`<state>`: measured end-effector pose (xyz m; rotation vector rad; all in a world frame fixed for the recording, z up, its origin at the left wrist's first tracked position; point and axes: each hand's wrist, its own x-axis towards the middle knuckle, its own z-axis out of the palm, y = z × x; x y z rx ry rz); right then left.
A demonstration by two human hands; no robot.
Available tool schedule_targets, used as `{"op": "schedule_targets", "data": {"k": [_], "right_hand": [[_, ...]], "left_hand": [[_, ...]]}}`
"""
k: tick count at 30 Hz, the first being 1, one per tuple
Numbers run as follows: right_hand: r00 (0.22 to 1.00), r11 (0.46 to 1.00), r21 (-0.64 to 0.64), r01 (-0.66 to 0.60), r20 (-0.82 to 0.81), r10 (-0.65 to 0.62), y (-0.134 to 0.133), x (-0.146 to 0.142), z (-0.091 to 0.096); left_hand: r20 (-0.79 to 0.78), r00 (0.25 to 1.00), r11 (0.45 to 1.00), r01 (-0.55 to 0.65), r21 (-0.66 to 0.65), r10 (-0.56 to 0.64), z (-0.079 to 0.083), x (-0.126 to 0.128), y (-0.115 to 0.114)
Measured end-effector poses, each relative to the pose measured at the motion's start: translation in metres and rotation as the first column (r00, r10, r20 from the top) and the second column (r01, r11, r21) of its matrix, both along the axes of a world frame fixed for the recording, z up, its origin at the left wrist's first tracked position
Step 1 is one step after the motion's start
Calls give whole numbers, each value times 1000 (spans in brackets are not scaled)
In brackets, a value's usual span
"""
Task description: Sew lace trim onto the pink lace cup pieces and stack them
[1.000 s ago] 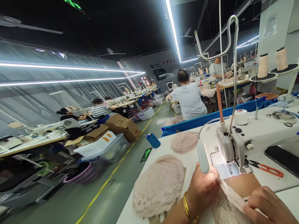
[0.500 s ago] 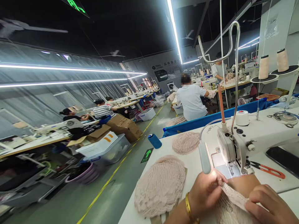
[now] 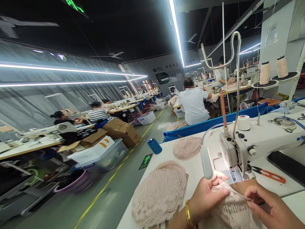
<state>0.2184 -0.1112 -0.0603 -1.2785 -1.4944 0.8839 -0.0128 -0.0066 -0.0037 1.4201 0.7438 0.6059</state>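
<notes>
now the beige lace piece (image 3: pixel 233 208) is held between both hands, just on the near side of the sewing machine (image 3: pixel 269 140). the left hand (image 3: pixel 206 194) grips it with the thumb stretched along the top, where half a second ago that hand was bunched tighter; the right hand (image 3: pixel 267 201) pinches its edge. earlier a narrow band between the hands, the lace is now spread broader. left of the sewing machine, the stack of lace pieces (image 3: pixel 159 194) has stayed put.

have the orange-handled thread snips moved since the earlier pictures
No, the orange-handled thread snips lie in the same spot beside the white sewing machine.
</notes>
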Motion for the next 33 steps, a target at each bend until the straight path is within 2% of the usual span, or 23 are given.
{"op": "schedule_targets", "data": {"k": [3,5,7,8,9,10,12,14,16,18,19,21,23,25,27,29,31,33], "right_hand": [[991,993,-12,-119,63,119,8,8,-1],[975,981,9,-194,109,192,11,13,0],[977,980,56,-191,107,185,12,15,2],[983,983,76,-167,83,161,12,14,4],[986,984,83,-160,55,156,12,13,5],[987,983,85,-162,32,159,11,12,7],[984,980,81,-180,-1,181,10,8,11],[979,973,112,-201,-16,204,11,6,13],[976,959,194,-207,-23,216,12,5,13],[976,950,237,-205,-20,216,12,7,13],[976,955,211,-210,-20,219,11,8,13],[971,972,64,-224,-69,228,8,8,15],[951,963,-80,-256,-200,236,4,5,20],[927,956,-135,-261,-311,209,3,0,25],[944,964,-164,-210,-289,157,4,-4,27],[972,964,-207,-164,-198,123,9,-5,28],[974,952,-241,-191,-163,154,15,-1,27],[959,935,-237,-264,-166,229,23,4,25]], "left_hand": [[-10,1000,999,8,35,-8,7,-3,-8],[-39,986,987,160,10,-159,16,-10,-14],[-60,910,910,403,-95,-410,22,-16,-18],[-61,870,867,476,-146,-488,23,-16,-19],[-66,862,856,487,-172,-503,23,-15,-19],[-73,890,885,435,-168,-451,21,-12,-19],[-72,965,966,246,-82,-252,14,-2,-18],[-53,987,989,151,2,-150,3,9,-16],[-59,979,981,195,-18,-195,-5,17,-16],[-84,966,966,235,-112,-244,-9,21,-17],[-98,965,962,229,-146,-244,-8,21,-17],[-123,971,971,188,-150,-207,-4,19,-18],[-142,977,984,143,-106,-157,2,16,-19],[-139,983,991,108,-81,-118,6,14,-19],[-104,990,990,85,-117,-97,10,12,-19],[-34,996,972,76,-222,-86,11,11,-17],[5,996,942,83,-326,-86,11,9,-14],[-32,996,938,67,-340,-83,8,7,-9]]}}
